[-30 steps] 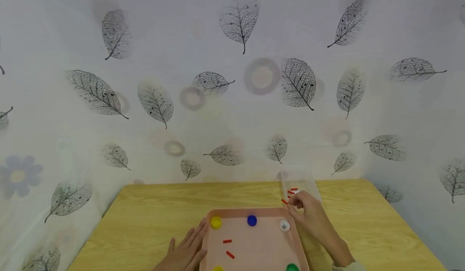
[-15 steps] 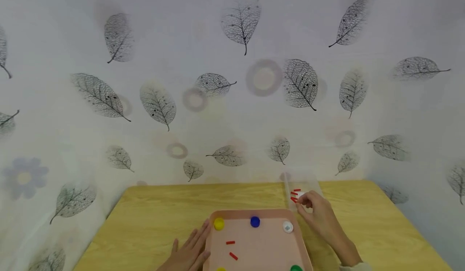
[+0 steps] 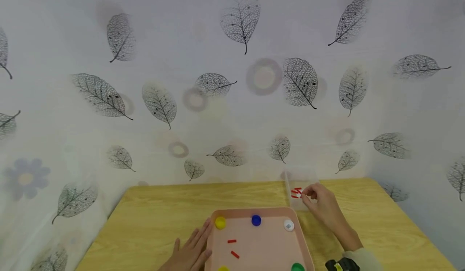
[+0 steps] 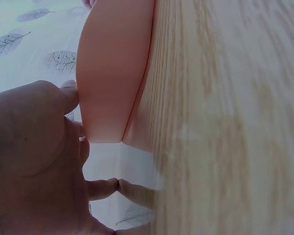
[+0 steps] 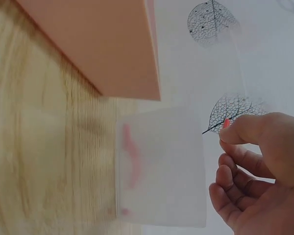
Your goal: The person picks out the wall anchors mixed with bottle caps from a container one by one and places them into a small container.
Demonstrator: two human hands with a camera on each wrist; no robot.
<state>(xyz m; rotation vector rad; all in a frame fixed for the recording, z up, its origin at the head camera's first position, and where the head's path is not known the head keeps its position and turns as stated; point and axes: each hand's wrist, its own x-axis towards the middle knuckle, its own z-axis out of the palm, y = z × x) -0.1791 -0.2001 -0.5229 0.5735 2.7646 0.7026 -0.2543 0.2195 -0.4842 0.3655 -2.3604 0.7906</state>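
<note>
My right hand (image 3: pixel 325 206) is over a translucent box (image 5: pixel 169 171) behind the tray's far right corner. Between its thumb and forefinger it pinches a short red stick (image 5: pixel 226 123), whose tip shows in the right wrist view. Several more red sticks (image 3: pixel 294 196) lie in the box and blur through its wall from the side. My left hand (image 3: pixel 190 249) lies along the left side of a pink tray (image 3: pixel 250 212), fingers stretched out and touching its outer wall (image 4: pixel 110 73). Inside the tray are two red sticks, one (image 3: pixel 231 241) behind the other (image 3: pixel 235 254).
Round caps sit along the tray's edges: yellow (image 3: pixel 220 222), blue (image 3: pixel 256 220) and white (image 3: pixel 289 225) at the back, green (image 3: pixel 298 267) and another yellow (image 3: pixel 223 269) in front. A leaf-patterned sheet (image 3: pixel 225 117) rises behind the wooden table (image 3: pixel 163 202).
My right hand has moved from the tray's far right corner, where it had a red stick at its fingertips, rightward and back over the box. The left hand stays against the tray.
</note>
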